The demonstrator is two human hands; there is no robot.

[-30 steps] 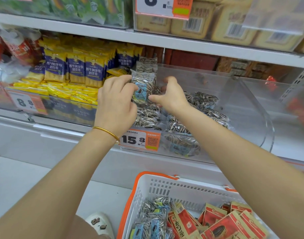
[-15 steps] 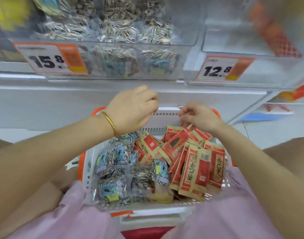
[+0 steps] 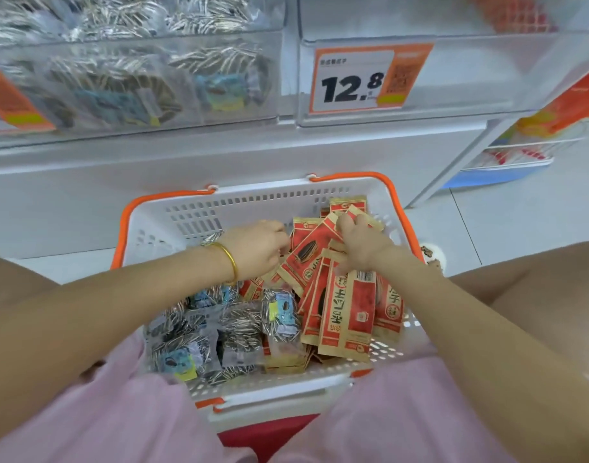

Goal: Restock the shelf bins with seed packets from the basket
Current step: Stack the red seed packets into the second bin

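Observation:
A white basket (image 3: 239, 208) with orange handles sits on the floor between my knees. Its right half holds several red and tan seed packets (image 3: 348, 315); its left half holds clear packets of striped seeds (image 3: 243, 332). My right hand (image 3: 361, 243) grips the top edges of a bunch of red packets, fingers curled round them. My left hand (image 3: 258, 248), with a gold bangle on the wrist, reaches into the red packets beside it, fingers curled down among them. Above, a clear shelf bin (image 3: 136, 81) holds striped seed packets, and the bin (image 3: 486, 71) with the 12.8 tag looks bare.
The white shelf base (image 3: 219, 155) runs right behind the basket. A price tag (image 3: 363, 78) reading 12.8 hangs on the right bin. A low blue and white rack (image 3: 506, 165) stands at the right on the pale tiled floor. A red stool shows under me.
My view dropped from the shelf bin to the basket. Both hands left the striped packets in the bin and came down into the red packets, the right one now gripping a bunch.

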